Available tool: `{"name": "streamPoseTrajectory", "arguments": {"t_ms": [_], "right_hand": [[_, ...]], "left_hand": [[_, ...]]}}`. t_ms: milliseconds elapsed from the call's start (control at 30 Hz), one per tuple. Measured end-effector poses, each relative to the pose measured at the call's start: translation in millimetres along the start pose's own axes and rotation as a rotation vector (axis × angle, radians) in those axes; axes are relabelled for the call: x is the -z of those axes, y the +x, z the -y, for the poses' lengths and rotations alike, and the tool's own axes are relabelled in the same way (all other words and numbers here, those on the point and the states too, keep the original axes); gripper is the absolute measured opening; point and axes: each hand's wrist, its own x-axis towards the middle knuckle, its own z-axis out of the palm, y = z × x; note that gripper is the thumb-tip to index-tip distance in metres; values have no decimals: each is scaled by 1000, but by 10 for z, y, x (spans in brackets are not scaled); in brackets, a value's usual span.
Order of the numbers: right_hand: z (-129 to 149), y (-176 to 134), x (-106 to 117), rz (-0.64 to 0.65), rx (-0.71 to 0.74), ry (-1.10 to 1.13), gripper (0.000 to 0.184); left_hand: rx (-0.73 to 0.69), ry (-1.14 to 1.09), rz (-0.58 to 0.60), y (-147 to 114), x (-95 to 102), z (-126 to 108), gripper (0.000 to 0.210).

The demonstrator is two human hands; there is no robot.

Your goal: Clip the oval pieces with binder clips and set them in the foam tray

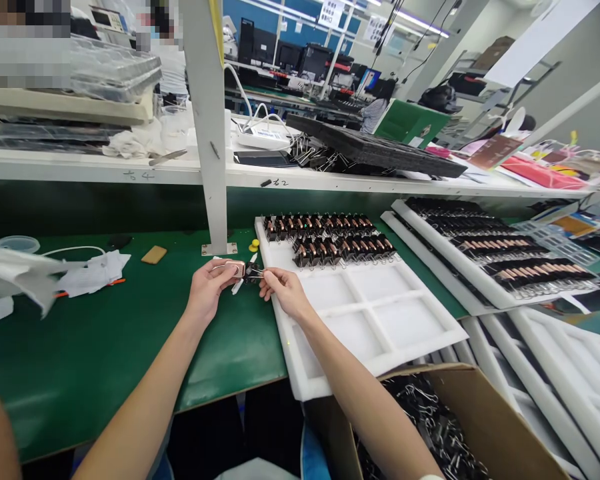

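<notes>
Over the green bench, my left hand (206, 288) pinches a small copper-coloured part (236, 268) with rounded corners. A black binder clip (251, 271) sits at the part's right end. My right hand (284, 291) has its fingers closed on the clip's wire handles, from the right side. Whether the clip's jaws bite on the part is too small to tell. Right beside my right hand lies a white foam tray (387, 363), with rows of clipped copper-coloured parts (340, 248) standing in its far compartments.
Below the tray's near edge stands a cardboard box (500, 427) full of binder clips (430, 420). More filled trays (480, 267) are stacked at the right. A white post (214, 200) rises behind my hands. A tan block (154, 255) and papers (97, 270) lie left.
</notes>
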Motion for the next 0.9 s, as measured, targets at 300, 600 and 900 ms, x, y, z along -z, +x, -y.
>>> {"name": "streamPoseTrajectory", "arguments": {"t_ms": [300,600,900], "right_hand": [[-33,0,-4,-2,17,-48,48],[-82,8,-23,-35,60,-140,46],[87,-84,-153,-106,170,-360,39]], "left_hand": [[-11,71,-18,-21,-43,39,51],[-9,58,-46,7,-20,97,52],[-33,39,-53,12,3,93,49]]}}
